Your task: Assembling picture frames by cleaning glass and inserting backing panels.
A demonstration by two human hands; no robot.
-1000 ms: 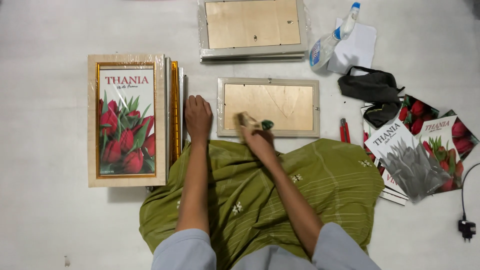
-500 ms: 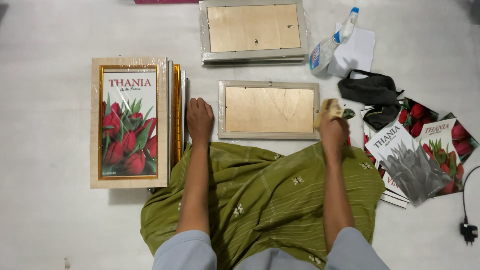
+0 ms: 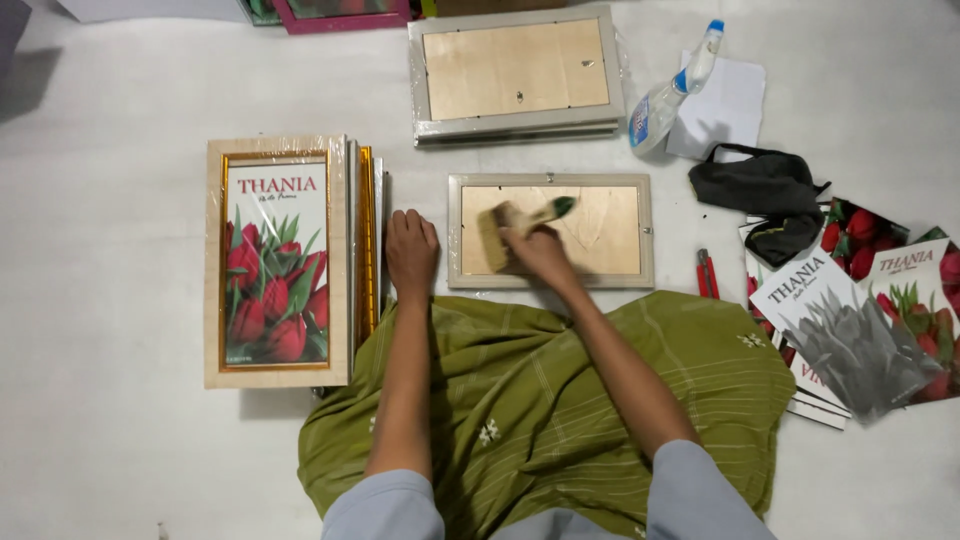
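Brush [image 3: 520,222] with a green handle lies across the wooden back of a picture frame [image 3: 550,232] on the white floor, gripped in the closed right hand [image 3: 540,252]. Left hand [image 3: 411,250] rests flat, fingers open, empty, between that frame and a stack of flower-print frames [image 3: 285,262].

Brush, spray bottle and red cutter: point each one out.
Brush [image 3: 497,238]: head view, on its bristle head over the frame back.
Spray bottle [image 3: 660,100]: head view, on its clear body.
Red cutter [image 3: 707,275]: head view, on its handle.
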